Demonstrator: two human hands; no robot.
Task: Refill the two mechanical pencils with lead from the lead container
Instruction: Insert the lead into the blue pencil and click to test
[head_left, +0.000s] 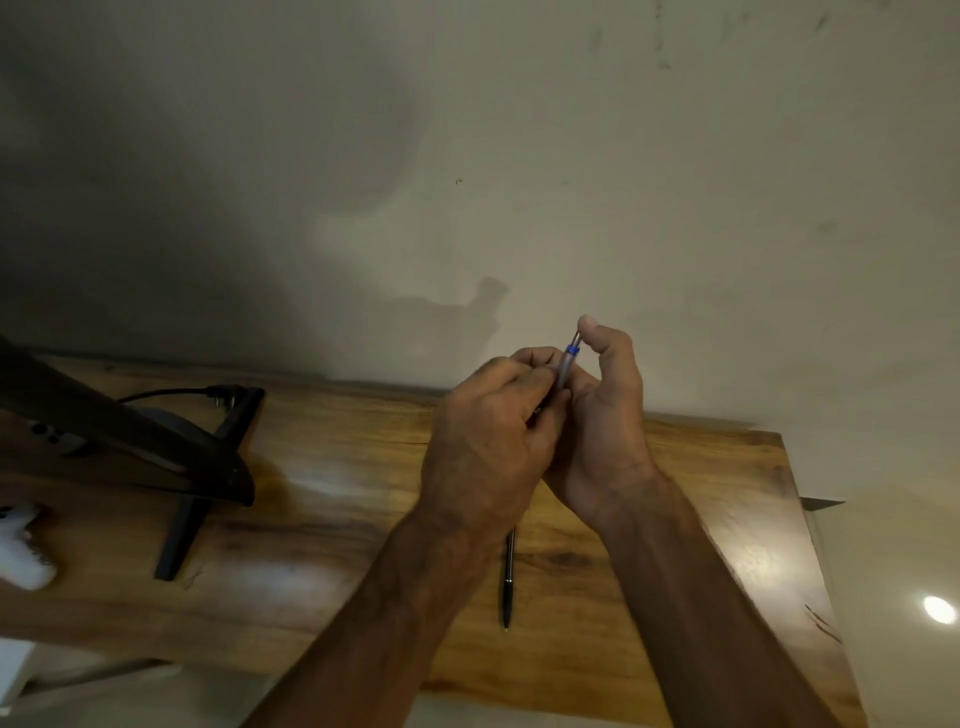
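Note:
Both hands are raised above the wooden table (337, 467), close together. My left hand (488, 441) grips the lower barrel of a grey mechanical pencil with a blue band (567, 364), which points up and slightly right. My right hand (602, 415) cups the pencil from the right, its thumb tip touching the pencil's upper end. A second, black mechanical pencil (508, 577) lies on the table below my wrists, tip toward me. No lead container shows; it may be hidden in my hands.
A dark monitor on a black stand (202, 467) occupies the table's left, with a black cable (171, 392) behind it. A white object (23, 545) sits at the far left edge. The table's right edge (810, 545) runs close to my right forearm. A pale wall rises behind.

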